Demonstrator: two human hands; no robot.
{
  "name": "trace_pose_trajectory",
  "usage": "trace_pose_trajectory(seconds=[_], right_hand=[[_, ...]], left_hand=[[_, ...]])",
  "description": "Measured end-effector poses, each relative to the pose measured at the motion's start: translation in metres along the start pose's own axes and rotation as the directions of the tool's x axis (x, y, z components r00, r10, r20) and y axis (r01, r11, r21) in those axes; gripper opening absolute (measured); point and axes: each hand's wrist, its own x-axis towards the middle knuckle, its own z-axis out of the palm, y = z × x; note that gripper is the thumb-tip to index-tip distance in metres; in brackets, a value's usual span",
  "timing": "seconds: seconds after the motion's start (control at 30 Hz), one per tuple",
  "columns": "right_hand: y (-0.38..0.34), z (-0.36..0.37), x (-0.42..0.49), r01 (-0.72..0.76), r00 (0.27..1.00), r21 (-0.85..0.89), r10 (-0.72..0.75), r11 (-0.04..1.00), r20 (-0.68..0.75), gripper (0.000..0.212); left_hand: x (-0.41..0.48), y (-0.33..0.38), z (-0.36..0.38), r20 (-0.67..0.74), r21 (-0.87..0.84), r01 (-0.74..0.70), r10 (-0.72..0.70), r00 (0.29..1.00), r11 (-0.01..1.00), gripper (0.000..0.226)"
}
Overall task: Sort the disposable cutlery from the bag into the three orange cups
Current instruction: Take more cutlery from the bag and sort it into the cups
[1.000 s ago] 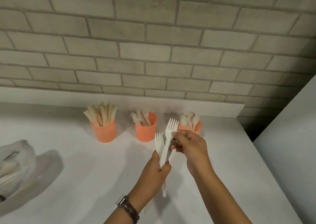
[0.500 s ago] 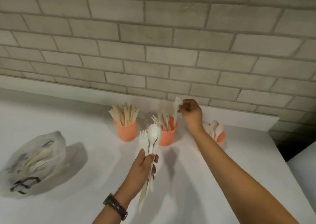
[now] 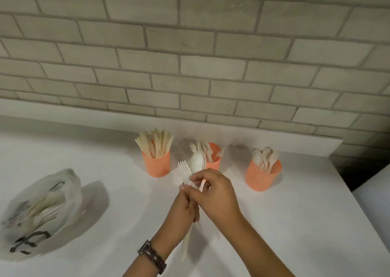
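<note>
Along the back edge of the white tabletop [image 3: 295, 224] three perforated orange plastic cups stand in a row: the left cup [image 3: 157, 166] packed with pale knives, the middle cup [image 3: 214, 164] holding forks, the right cup [image 3: 261, 179] holding spoons. Nearer the front edge, before the middle cup, the left hand [image 3: 185, 207], a dark-strapped watch [image 3: 152, 256] on its wrist, grips a bundle of white disposable cutlery [image 3: 186, 243] upright, a fork [image 3: 183, 169] and a spoon [image 3: 197, 162] at its top, while the right hand [image 3: 215, 192] pinches the same bundle just above, the hands touching. Near the left edge lies a translucent white plastic bag [image 3: 42, 209] with more cutlery showing through.
</note>
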Motion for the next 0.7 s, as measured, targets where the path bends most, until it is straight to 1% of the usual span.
trace_pose_trajectory(seconds=[0.13, 0.17, 0.2, 0.27, 0.3, 0.33, 0.37, 0.43, 0.47, 0.53, 0.6, 0.7], right_hand=[[-0.002, -0.001, 0.002, -0.052, 0.996, -0.126, 0.043, 0.991, -0.077, 0.019], [-0.003, -0.002, 0.002, -0.056, 0.995, -0.132, 0.045, 0.99, -0.085, 0.019], [-0.004, -0.002, 0.003, -0.06, 0.995, -0.13, 0.048, 0.99, -0.091, 0.018], [-0.006, -0.003, 0.007, -0.068, 0.992, -0.099, 0.056, 0.993, -0.115, 0.01], [-0.007, -0.003, 0.01, -0.085, 0.989, -0.058, 0.078, 0.995, -0.126, 0.008], [-0.006, -0.005, 0.014, -0.111, 0.985, 0.015, 0.112, 0.994, -0.129, 0.011], [-0.006, -0.008, 0.019, -0.142, 0.979, 0.122, 0.157, 0.982, -0.127, 0.015], [-0.008, -0.02, 0.031, -0.188, 0.964, 0.369, 0.243, 0.91, -0.107, 0.021], [-0.009, -0.029, 0.04, -0.18, 0.958, 0.452, 0.26, 0.873, -0.122, 0.022], [-0.013, -0.048, 0.059, -0.094, 0.941, 0.512, 0.245, 0.854, -0.236, 0.02], [-0.014, -0.061, 0.082, -0.01, 0.904, 0.441, 0.197, 0.897, -0.38, 0.017], [-0.008, -0.06, 0.114, 0.045, 0.851, 0.237, 0.087, 0.97, -0.517, 0.015]], left_hand=[[0.003, 0.001, 0.005, 0.019, 0.017, -0.077, 0.077, 0.997, 0.997, 0.027], [0.005, -0.001, 0.005, 0.012, 0.014, -0.095, 0.095, 0.995, 0.995, 0.029], [0.006, -0.002, 0.004, 0.019, -0.007, -0.109, 0.109, 0.994, 0.994, 0.036], [0.01, -0.004, 0.002, 0.054, -0.028, -0.113, 0.115, 0.992, 0.993, 0.047], [0.012, -0.003, 0.001, 0.062, -0.018, -0.111, 0.112, 0.992, 0.994, 0.048], [0.013, 0.0, -0.001, 0.062, -0.014, -0.096, 0.096, 0.993, 0.995, 0.049], [0.014, 0.001, -0.004, 0.058, -0.029, -0.071, 0.072, 0.996, 0.997, 0.048], [0.016, 0.002, -0.01, 0.06, -0.112, 0.001, 0.006, 0.998, 0.994, 0.037], [0.015, 0.001, -0.014, 0.061, -0.164, 0.062, -0.052, 0.997, 0.984, 0.03], [0.013, -0.003, -0.023, 0.061, -0.267, 0.169, -0.159, 0.985, 0.949, 0.016], [0.011, -0.007, -0.029, 0.045, -0.361, 0.22, -0.218, 0.975, 0.906, 0.013], [0.008, -0.008, -0.035, 0.072, -0.506, 0.259, -0.259, 0.963, 0.823, 0.019]])
